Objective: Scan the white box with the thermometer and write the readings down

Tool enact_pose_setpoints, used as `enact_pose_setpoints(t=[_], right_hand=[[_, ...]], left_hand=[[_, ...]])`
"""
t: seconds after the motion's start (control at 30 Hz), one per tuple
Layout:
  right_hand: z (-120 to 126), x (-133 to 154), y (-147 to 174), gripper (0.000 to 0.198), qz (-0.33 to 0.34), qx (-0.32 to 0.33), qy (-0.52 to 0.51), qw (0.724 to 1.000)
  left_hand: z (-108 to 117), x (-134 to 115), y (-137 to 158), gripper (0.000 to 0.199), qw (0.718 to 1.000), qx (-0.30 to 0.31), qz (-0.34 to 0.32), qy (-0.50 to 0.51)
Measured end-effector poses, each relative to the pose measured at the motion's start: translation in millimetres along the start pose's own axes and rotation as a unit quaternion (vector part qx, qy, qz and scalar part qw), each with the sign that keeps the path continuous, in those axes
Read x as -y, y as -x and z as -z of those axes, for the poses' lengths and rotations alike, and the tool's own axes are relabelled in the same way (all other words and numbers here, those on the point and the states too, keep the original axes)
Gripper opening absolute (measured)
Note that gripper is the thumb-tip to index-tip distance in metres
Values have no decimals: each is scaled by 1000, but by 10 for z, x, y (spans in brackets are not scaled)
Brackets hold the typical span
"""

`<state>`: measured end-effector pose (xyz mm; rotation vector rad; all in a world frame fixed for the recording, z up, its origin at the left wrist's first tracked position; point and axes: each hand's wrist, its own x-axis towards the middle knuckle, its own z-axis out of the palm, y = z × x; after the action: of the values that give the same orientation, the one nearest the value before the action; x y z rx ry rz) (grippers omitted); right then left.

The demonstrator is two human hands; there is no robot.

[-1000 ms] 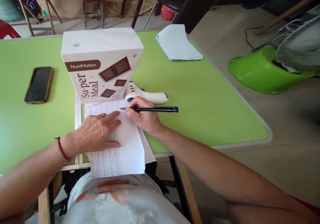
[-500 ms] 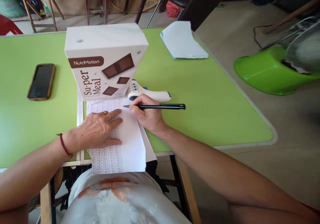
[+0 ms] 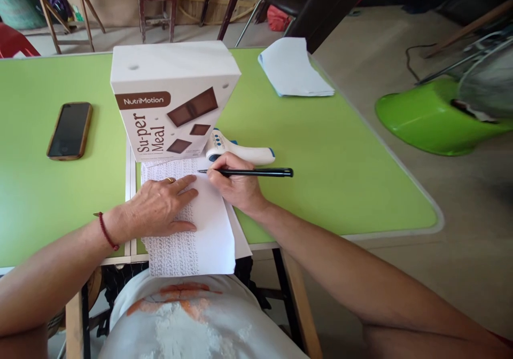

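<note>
- A phone (image 3: 70, 131) lies well apart from the hands, in nobody's way.
- The left hand (image 3: 166, 207) grips nothing; it rests flat, fingers spread, probably to steady the paper (image 3: 212, 236).
- The paper, partly filled with writing, lies on the table (image 3: 340, 193), its near end overhanging the edge.
- An upright box (image 3: 176, 62) stands at its far end, limiting room there.
- The right hand (image 3: 236, 182) pinches a pen (image 3: 272, 172), tip at the paper, seemingly for control.
- Just beyond, a thermometer (image 3: 258, 155) crowds the knuckles; contact is unclear.
- Folded sheets (image 3: 294, 73) lie farther off.
</note>
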<state>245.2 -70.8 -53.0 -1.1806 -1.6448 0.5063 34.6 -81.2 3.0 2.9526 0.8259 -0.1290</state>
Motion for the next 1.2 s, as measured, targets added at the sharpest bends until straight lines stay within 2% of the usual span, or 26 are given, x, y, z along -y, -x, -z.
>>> enact_pose_setpoints(t=[0.23, 0.6, 0.7, 0.83, 0.9, 0.97, 1.03, 1.1, 1.13, 1.2], right_hand=[[5, -7, 4, 11, 1, -23, 3, 1000], [24, 2, -7, 12, -6, 21, -2, 1000], [31, 5, 0, 13, 7, 9, 4, 1000], [106, 54, -2, 9, 66, -4, 33, 997], [172, 81, -14, 8, 122, 6, 89, 989], [238, 87, -26, 15, 158, 15, 174, 972], [287, 64, -27, 21, 166, 36, 255, 952], [318, 27, -12, 24, 168, 74, 306, 934], [327, 11, 0, 25, 167, 96, 317, 929], [340, -4, 22, 28, 162, 127, 314, 927]], left_hand=[[-46, 19, 13, 59, 999, -34, -8, -3], [-48, 29, 6, 58, 999, -32, -14, -7], [-42, 29, 15, 58, 999, -35, -13, -3], [-55, 22, 19, 58, 999, -43, -8, 5], [-58, 32, 21, 58, 998, -52, -13, 13], [-37, 64, 33, 47, 996, -75, -27, 41], [21, 126, 59, 26, 982, -150, -44, 103], [106, 219, 89, 18, 937, -307, -43, 160], [150, 276, 100, 20, 899, -402, -24, 171], [219, 401, 105, 28, 795, -583, 40, 165]])
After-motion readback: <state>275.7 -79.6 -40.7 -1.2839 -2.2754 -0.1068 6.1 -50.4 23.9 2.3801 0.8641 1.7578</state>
